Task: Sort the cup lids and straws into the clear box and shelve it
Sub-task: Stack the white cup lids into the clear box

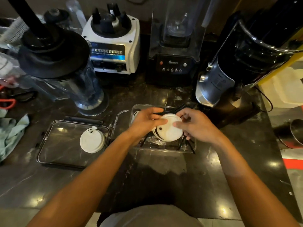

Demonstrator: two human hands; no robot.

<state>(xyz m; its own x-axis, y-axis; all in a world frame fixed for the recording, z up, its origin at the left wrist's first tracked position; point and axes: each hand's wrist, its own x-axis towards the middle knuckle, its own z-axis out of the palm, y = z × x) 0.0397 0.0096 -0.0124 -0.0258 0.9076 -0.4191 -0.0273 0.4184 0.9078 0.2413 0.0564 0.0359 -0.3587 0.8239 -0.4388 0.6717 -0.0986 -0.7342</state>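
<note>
A: Far left on the tabletop [98,185]?
B: The box cover [62,145], one white lid [92,139] lying on it.
A: Centre?
B: Left hand [146,122] and right hand [196,126], each grip pinching the edge of a stack of white lids [169,130] above the clear box [164,149].
A: Inside the box?
B: Black straws [188,143].

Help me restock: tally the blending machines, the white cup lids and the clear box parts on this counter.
Blender bases: 2, white and black
White cup lids plainly separate: 2, one on the box lid, one held by both hands
Clear box parts: 2, box and box lid
Total: 6
</note>
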